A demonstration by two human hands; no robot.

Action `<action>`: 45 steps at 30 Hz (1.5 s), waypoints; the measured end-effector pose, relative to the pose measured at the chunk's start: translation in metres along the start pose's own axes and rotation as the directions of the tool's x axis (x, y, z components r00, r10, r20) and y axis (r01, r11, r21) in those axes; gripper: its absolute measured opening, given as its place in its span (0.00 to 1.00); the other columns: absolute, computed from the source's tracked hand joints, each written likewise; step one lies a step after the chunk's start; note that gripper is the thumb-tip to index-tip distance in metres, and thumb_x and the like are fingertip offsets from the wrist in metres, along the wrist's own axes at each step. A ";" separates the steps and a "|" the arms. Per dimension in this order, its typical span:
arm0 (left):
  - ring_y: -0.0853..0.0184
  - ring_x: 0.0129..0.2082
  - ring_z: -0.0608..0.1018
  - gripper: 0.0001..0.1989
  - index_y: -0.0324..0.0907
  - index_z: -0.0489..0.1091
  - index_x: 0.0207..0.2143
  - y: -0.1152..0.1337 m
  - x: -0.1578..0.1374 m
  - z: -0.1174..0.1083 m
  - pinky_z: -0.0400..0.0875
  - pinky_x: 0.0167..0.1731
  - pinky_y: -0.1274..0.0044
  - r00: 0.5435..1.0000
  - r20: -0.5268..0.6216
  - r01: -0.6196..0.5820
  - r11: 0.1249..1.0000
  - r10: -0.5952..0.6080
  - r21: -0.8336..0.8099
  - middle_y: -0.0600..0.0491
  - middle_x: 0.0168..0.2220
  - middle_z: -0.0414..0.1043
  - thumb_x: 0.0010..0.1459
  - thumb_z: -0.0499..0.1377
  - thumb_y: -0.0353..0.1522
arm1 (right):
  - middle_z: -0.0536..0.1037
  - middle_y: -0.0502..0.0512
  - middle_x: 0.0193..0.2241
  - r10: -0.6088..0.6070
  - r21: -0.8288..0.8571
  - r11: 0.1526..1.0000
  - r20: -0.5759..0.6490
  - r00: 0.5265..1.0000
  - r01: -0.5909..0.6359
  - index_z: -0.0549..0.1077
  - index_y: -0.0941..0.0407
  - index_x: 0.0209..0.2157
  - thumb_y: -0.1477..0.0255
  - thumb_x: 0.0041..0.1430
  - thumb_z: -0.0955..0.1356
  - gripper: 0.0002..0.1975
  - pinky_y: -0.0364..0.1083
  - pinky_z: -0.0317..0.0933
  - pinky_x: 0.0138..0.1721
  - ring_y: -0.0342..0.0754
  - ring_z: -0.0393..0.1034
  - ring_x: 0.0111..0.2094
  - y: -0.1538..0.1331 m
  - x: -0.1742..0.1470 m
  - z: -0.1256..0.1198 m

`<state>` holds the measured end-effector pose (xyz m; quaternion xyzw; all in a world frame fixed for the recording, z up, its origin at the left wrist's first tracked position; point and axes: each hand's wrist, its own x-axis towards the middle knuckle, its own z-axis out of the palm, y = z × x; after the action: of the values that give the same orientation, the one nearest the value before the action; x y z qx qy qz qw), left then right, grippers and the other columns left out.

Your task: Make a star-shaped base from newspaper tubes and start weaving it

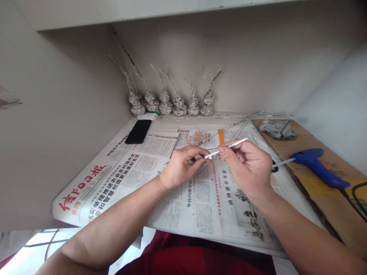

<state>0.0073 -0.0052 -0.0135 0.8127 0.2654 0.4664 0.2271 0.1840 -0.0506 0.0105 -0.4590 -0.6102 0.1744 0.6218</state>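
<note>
Red cloth (186, 258) lay nearest, below a spread newspaper (134, 183). Beyond it stood a row of at least 6 gourd-shaped weavings (179, 107), and off to the right rested a blue glue gun (321, 164). Over the print, the right hand (249, 164) had thumb and fingers closed around a slanted white stick (238, 143); the left hand (183, 164) pinched narrowly at its lower tip. Whether the thin paper strip (241, 122) behind joined it, I couldn't tell. Fine work at that tip seemed the step; the next move called for 2 firm pinches and small finger turns.
</note>
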 end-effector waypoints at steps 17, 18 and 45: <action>0.72 0.29 0.78 0.05 0.40 0.77 0.37 0.007 0.002 -0.001 0.74 0.29 0.80 0.998 0.020 0.065 0.989 -0.063 -0.136 0.50 0.33 0.80 0.60 0.63 0.32 | 0.78 0.50 0.28 0.093 0.074 0.992 0.146 0.985 -0.105 0.75 0.53 0.35 0.67 0.60 0.71 0.05 0.45 0.65 0.27 0.44 0.72 0.27 -0.004 0.001 0.000; 0.73 0.28 0.77 0.06 0.39 0.77 0.37 0.006 0.002 -0.001 0.73 0.29 0.80 0.996 0.022 0.089 0.983 -0.087 -0.160 0.50 0.32 0.80 0.59 0.64 0.33 | 0.79 0.51 0.31 0.101 0.109 0.986 0.208 0.973 -0.126 0.76 0.53 0.37 0.67 0.60 0.71 0.05 0.45 0.67 0.28 0.45 0.74 0.30 -0.002 0.002 -0.001; 0.73 0.26 0.76 0.07 0.39 0.78 0.35 0.004 0.001 0.003 0.74 0.27 0.80 0.971 0.073 0.240 0.928 -0.228 -0.284 0.50 0.31 0.79 0.55 0.67 0.34 | 0.80 0.51 0.29 0.229 0.068 0.962 0.326 0.917 -0.264 0.76 0.55 0.31 0.61 0.57 0.73 0.11 0.45 0.67 0.31 0.45 0.73 0.30 0.007 0.008 -0.004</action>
<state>0.0112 -0.0081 -0.0120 0.7419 0.2845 0.4541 0.4031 0.1915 -0.0416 0.0102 -0.4632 -0.6282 0.3561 0.5139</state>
